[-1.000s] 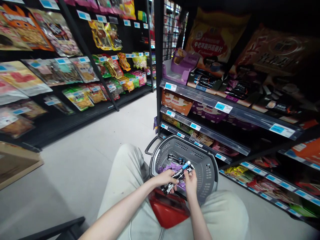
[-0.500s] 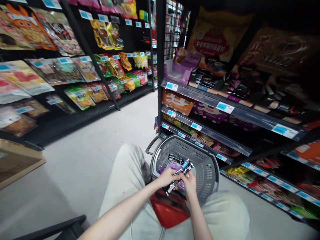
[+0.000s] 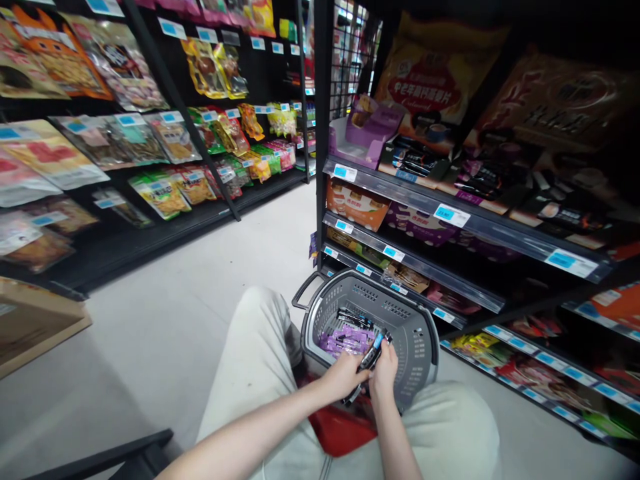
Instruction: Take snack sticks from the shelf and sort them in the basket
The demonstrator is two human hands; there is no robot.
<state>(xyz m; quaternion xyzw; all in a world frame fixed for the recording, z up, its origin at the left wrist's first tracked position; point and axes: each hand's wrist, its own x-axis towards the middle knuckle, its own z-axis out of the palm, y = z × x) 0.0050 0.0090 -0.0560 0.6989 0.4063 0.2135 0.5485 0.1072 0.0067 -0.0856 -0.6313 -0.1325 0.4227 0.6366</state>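
Pale floor (image 3: 200, 293) between black shelves (image 3: 165, 233).

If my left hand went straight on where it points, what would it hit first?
Past the black sachets, your left hand would likely meet your right hand, though the gap is hard to judge.

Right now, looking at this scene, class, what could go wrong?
The slim black packets between the left hand and right hand could slip and mix with the purple packets below. The basket, close between the knees, might be knocked if a leg shifts.
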